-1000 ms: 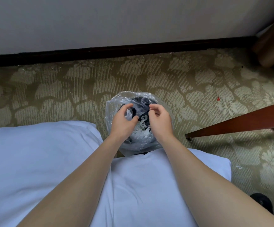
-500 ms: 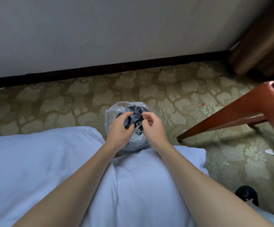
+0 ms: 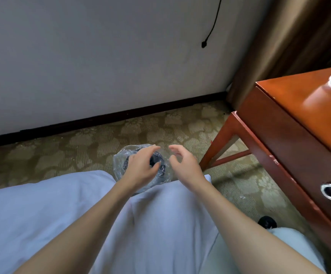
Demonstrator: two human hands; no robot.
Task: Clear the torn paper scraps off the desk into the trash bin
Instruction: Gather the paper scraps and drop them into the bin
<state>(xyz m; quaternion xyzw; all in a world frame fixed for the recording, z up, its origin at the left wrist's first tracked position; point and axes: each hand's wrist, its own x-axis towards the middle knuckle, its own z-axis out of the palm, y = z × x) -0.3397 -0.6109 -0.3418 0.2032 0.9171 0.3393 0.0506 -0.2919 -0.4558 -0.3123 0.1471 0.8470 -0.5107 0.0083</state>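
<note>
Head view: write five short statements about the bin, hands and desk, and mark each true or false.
1. The bin is lined with clear plastic. True.
2. The right hand pinches a paper scrap. False: its fingers are loosely curled and hold nothing.
3. The left hand is over the bin. True.
4. The bin stands on the desk. False: it stands on the carpet, beside the desk.
5. A black cord hangs against the wall. True.
</note>
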